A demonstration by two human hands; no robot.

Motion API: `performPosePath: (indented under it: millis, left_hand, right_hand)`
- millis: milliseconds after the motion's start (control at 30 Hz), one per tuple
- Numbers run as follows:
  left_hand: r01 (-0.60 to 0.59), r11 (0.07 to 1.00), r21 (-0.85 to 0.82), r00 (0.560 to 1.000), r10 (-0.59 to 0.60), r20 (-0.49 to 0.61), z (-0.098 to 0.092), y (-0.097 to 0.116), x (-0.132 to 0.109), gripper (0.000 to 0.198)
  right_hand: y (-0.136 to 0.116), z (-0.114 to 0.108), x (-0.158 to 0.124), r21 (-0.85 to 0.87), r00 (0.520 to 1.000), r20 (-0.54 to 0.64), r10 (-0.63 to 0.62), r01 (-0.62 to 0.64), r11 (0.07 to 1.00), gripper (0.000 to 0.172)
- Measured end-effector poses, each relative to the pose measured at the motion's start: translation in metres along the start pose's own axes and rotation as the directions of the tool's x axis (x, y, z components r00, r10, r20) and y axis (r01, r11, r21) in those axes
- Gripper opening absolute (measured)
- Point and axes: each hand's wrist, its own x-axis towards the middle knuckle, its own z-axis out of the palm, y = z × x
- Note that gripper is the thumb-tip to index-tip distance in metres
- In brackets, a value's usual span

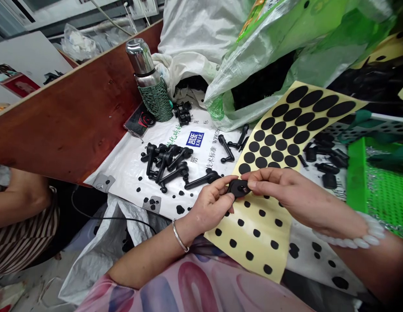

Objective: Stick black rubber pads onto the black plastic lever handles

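White woven sack (130, 173) spread over the bench: a blue logo patch (195, 139) reading "KAI LE" is printed near its far edge; beside it "W1902" and Chinese characters, including 技术标准, are printed in black.

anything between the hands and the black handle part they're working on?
Nothing visible. The left hand and right hand both already pinch the black handle part directly, above the yellow sticker sheet.

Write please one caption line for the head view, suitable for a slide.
Left hand and right hand together hold a black plastic handle over a yellow sheet of black round pads.
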Motion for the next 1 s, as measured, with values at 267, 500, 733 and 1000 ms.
performPosePath:
  millis: [267,500,733,1000]
  left_hand:
    - [0.032,0.995,-0.091,0.999,-0.033,-0.010,-0.003,-0.001,0.001,0.047]
    - [-0.029,0.998,0.063,0.994,0.035,-0.100,0.002,0.000,0.002,0.044]
    - [-0.087,0.951,0.298,0.978,0.138,-0.156,-0.003,-0.001,-0.002,0.049]
    - [-0.095,0.977,0.192,0.986,0.119,-0.116,-0.001,0.003,-0.003,0.054]
  right_hand:
    - [-0.003,0.003,0.004,0.014,1.000,0.022,-0.004,0.003,1.000,0.021]
    - [-0.007,0.004,0.000,-0.055,0.998,0.007,-0.056,0.056,0.997,0.021]
    - [-0.018,0.004,-0.015,-0.101,0.996,-0.048,-0.070,0.065,0.993,0.024]
    - [-0.015,-0.004,-0.011,-0.014,0.999,-0.030,-0.013,0.013,1.000,0.025]
